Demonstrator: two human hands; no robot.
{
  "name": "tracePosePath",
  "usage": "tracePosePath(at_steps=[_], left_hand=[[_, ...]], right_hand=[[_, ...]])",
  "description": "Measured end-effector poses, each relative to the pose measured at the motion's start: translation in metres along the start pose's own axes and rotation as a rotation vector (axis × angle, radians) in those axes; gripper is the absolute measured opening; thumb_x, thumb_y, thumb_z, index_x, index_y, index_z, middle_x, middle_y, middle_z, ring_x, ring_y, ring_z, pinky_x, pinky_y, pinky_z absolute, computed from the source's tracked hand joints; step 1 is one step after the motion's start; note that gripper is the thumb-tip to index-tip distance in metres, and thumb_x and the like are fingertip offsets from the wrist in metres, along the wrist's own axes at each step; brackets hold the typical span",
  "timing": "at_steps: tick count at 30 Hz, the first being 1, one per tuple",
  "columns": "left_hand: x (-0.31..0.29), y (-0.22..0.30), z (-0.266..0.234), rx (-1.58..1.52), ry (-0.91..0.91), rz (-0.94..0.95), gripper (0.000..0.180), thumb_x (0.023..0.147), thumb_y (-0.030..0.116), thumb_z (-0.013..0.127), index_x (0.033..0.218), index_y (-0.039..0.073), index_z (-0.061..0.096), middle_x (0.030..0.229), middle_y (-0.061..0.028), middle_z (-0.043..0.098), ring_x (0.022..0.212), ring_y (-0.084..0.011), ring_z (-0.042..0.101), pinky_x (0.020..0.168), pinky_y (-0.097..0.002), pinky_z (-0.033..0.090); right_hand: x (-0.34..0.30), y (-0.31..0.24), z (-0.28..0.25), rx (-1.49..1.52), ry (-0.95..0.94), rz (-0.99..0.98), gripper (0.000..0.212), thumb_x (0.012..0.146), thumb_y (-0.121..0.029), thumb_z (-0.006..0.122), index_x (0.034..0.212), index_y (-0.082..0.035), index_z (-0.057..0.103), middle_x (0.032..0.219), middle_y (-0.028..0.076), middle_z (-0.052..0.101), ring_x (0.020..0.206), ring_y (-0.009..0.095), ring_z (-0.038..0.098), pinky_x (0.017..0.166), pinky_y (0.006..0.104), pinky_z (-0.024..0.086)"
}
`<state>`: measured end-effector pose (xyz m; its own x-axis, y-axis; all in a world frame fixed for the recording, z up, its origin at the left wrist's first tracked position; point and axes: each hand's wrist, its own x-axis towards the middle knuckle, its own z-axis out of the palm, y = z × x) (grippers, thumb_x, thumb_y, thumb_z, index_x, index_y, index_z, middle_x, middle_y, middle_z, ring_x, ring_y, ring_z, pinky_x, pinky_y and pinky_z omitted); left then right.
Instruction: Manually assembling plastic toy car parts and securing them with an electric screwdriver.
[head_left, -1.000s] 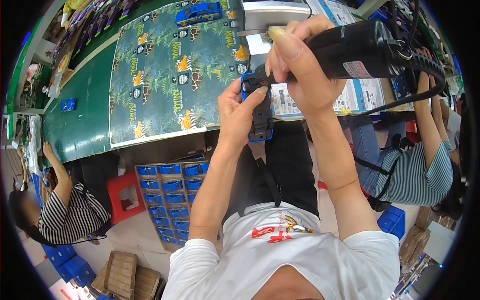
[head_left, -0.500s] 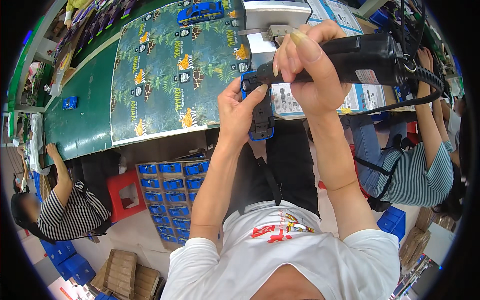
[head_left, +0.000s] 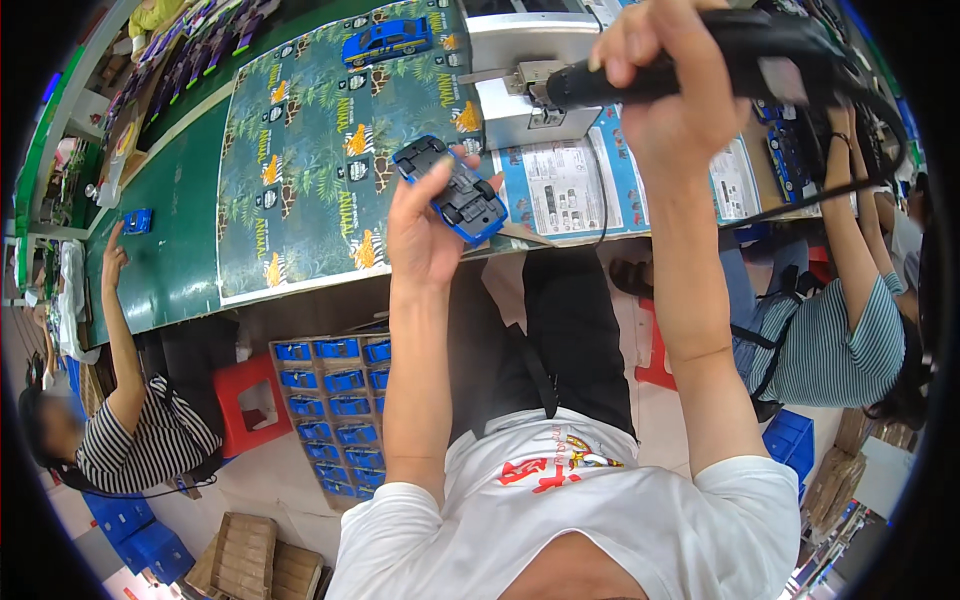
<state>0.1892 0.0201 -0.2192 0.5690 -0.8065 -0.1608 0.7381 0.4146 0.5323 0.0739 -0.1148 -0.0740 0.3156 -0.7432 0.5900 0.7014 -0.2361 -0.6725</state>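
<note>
My left hand (head_left: 428, 222) holds a blue toy car (head_left: 455, 190) upside down above the bench's front edge, its black underside facing up and my thumb across it. In my right hand (head_left: 682, 95) is a black electric screwdriver (head_left: 735, 62), lying nearly level with a cord trailing from its rear end. Its tip points left and is at the small metal fitting on the grey box-shaped device (head_left: 540, 75); whether the two touch I cannot tell. Another blue toy car (head_left: 386, 42) stands on the patterned sheet at the far side.
The animal-print sheet (head_left: 330, 170) covers the green bench (head_left: 180, 180). Printed sheets (head_left: 565, 190) lie right of it. Below the bench stands a partitioned tray of blue cars (head_left: 340, 405). A co-worker at left reaches toward a small blue piece (head_left: 137, 221); another person sits at right.
The screwdriver has lifted off the car and moved up and right to the grey device. My left hand has shifted left with the car, now turned aslant. The left co-worker's hand has risen.
</note>
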Motion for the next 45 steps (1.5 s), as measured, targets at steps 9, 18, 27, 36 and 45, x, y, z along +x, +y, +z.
tracePosePath(at_steps=[9,18,27,36,45], left_hand=[[0.005,0.003,-0.007,-0.053,-0.019,-0.032,0.051,0.082,-0.007,0.058,0.131,0.003,0.046,0.126,-0.0212,0.060,0.109,-0.0345,0.066,0.080,-0.0476,0.063],[0.004,-0.007,-0.001,0.113,-0.028,0.065,0.054,0.080,-0.010,0.064,0.129,0.006,0.048,0.119,-0.0161,0.062,0.101,-0.0279,0.066,0.085,-0.0477,0.060],[0.006,-0.006,-0.002,0.080,-0.027,0.082,0.054,0.078,-0.009,0.065,0.127,0.004,0.046,0.114,-0.0159,0.061,0.094,-0.0262,0.068,0.074,-0.0419,0.063],[0.008,-0.006,-0.006,0.040,-0.057,0.030,0.050,0.077,-0.009,0.064,0.124,0.002,0.049,0.112,-0.0154,0.062,0.093,-0.0259,0.068,0.073,-0.0409,0.062],[0.012,-0.007,0.001,-0.004,-0.023,0.005,0.046,0.077,-0.008,0.064,0.120,0.001,0.052,0.108,-0.0140,0.063,0.090,-0.0255,0.068,0.072,-0.0396,0.061]], right_hand=[[0.009,0.015,0.015,-0.374,-0.080,-0.079,0.022,0.085,-0.006,0.077,0.069,-0.005,0.062,0.060,-0.002,0.060,0.046,0.005,0.052,0.043,0.0217,0.037],[-0.016,-0.011,0.008,0.022,-0.004,0.391,0.012,0.093,-0.012,0.064,0.090,-0.002,0.057,0.058,0.004,0.051,0.044,0.015,0.049,0.048,0.0294,0.043],[-0.044,-0.005,0.008,0.061,-0.424,0.225,0.014,0.096,-0.016,0.052,0.089,-0.004,0.050,0.064,0.004,0.047,0.047,0.012,0.046,0.050,0.0294,0.045],[-0.060,0.010,0.013,-0.024,-0.423,0.310,0.018,0.091,-0.010,0.060,0.086,-0.004,0.045,0.061,0.006,0.047,0.043,0.012,0.043,0.046,0.0282,0.041],[-0.050,0.010,0.009,-0.018,-0.514,0.279,0.013,0.093,-0.011,0.057,0.090,-0.003,0.047,0.062,0.005,0.047,0.044,0.012,0.043,0.045,0.0284,0.041]])
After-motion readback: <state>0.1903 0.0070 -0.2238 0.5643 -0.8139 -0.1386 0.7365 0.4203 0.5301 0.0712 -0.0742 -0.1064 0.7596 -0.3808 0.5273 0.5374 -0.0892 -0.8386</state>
